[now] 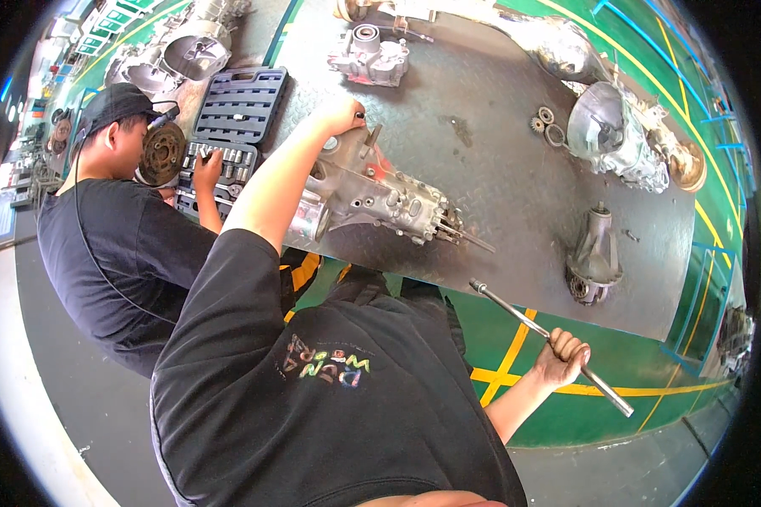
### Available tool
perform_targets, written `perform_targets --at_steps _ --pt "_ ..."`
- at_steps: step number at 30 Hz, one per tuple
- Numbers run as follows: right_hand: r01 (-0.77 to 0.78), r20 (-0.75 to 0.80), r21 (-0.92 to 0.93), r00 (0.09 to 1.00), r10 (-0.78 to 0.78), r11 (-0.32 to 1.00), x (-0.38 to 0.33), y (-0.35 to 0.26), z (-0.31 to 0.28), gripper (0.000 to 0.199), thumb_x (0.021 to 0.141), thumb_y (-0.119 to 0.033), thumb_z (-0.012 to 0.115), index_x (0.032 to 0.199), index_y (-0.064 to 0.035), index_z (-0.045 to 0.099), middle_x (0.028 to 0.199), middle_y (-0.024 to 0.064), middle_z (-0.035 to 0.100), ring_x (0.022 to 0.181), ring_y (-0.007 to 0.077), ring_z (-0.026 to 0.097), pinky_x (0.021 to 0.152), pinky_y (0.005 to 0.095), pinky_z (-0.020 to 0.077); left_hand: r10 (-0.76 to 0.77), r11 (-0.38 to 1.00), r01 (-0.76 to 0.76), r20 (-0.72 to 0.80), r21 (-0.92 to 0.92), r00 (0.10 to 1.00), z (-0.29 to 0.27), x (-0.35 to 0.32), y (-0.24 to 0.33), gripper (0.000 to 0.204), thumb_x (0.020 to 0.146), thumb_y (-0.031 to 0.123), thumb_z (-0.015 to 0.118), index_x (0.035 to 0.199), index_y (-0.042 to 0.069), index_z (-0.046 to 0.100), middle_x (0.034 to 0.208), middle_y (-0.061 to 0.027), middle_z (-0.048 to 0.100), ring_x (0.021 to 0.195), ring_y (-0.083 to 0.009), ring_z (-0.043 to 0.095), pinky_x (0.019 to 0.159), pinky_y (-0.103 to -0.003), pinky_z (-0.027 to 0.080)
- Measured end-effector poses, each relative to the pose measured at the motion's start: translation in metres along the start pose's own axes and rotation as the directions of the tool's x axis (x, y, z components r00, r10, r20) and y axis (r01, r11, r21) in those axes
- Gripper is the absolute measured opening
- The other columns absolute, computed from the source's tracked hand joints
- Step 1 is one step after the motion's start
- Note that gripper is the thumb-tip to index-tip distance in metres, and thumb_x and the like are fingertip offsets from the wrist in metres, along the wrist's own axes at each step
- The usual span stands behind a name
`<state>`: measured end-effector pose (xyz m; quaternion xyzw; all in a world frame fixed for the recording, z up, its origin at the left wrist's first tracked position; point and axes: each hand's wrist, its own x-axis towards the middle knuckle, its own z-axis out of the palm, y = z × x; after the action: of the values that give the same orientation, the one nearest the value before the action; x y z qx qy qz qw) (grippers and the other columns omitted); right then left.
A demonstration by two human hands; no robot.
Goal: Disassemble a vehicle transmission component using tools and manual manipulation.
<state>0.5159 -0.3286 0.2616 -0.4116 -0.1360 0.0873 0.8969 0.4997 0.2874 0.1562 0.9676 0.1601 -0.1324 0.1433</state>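
Note:
My right hand [561, 358] is closed around a long steel breaker bar [516, 313], held slantwise off the table's near edge with its thicker head towards the table. My left arm reaches over a grey metal gearbox [389, 199] lying on its side. At the gearbox's far side my left hand [340, 116] is closed, and a small dark spot shows by its fingers. What it grips, if anything, is mostly hidden. Several thin rods [473, 240] stick out of the gearbox's right end.
At left a co-worker [118, 228] handles a dark tool over an open socket set case [243, 106]. On the metal table [490, 177] lie a cast housing [369, 57], a few gears [554, 135], a cone-shaped casing [599, 241] and a large bell housing [596, 127].

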Motion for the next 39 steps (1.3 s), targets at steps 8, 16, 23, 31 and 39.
perform_targets --at_steps 8,16,23,31,39 --pt "0.093 -0.135 0.064 0.987 -0.084 0.994 0.012 -0.015 0.023 0.051 0.100 -0.033 0.055 0.063 -0.0179 0.023 0.053 -0.0054 0.018 0.051 0.0104 0.015 0.054 0.0308 0.0154 0.073 0.995 -0.080 -0.126 -0.053 0.989 0.000 0.007 -0.001 0.029 0.090 0.025 0.065 0.113 0.007 0.067 0.100 -0.0136 0.071 0.090 -0.0274 0.068 0.082 -0.038 0.052" --pt "0.178 -0.350 0.413 0.936 -0.024 0.893 0.049 -0.016 0.052 0.050 0.101 -0.033 0.048 0.060 -0.0208 0.021 0.052 -0.0065 0.014 0.046 0.0112 0.013 0.048 0.0293 0.0196 0.178 0.011 -0.147 -0.143 -0.989 0.974 -0.050 -0.126 0.161 0.028 0.090 0.028 0.052 0.098 0.002 0.060 0.077 -0.0075 0.060 0.072 -0.0188 0.065 0.063 -0.031 0.052" --pt "-0.023 -0.256 0.687 0.928 0.272 0.726 0.071 0.029 0.056 0.047 0.100 -0.034 0.048 0.059 -0.0205 0.029 0.050 -0.0080 0.022 0.043 0.0080 0.024 0.048 0.0266 0.0274 0.345 0.336 -0.517 -0.407 -0.788 0.845 -0.095 -0.208 0.270 0.038 0.083 0.020 0.076 0.115 0.003 0.065 0.084 -0.0045 0.067 0.070 -0.0125 0.064 0.067 -0.029 0.051" --pt "-0.139 -0.171 0.842 0.848 0.502 0.522 0.073 0.083 0.072 0.047 0.100 -0.034 0.047 0.059 -0.0176 0.031 0.052 -0.0069 0.024 0.044 0.0082 0.025 0.048 0.0256 0.0270 0.336 0.363 -0.713 -0.630 -0.599 0.700 -0.120 -0.222 0.271 0.038 0.080 0.031 0.080 0.107 0.006 0.071 0.092 -0.0096 0.072 0.078 -0.0248 0.070 0.068 -0.033 0.054" --pt "-0.103 -0.033 0.641 0.986 0.162 0.761 0.086 0.068 0.113 0.052 0.094 -0.045 0.056 0.059 -0.0184 0.028 0.050 -0.0056 0.020 0.048 0.0115 0.022 0.054 0.0292 0.0238 -0.009 0.250 -0.301 -0.313 -0.920 0.950 -0.083 -0.218 0.205 0.024 0.086 0.014 0.074 0.105 0.000 0.071 0.094 -0.0071 0.072 0.088 -0.0106 0.065 0.079 -0.027 0.051"
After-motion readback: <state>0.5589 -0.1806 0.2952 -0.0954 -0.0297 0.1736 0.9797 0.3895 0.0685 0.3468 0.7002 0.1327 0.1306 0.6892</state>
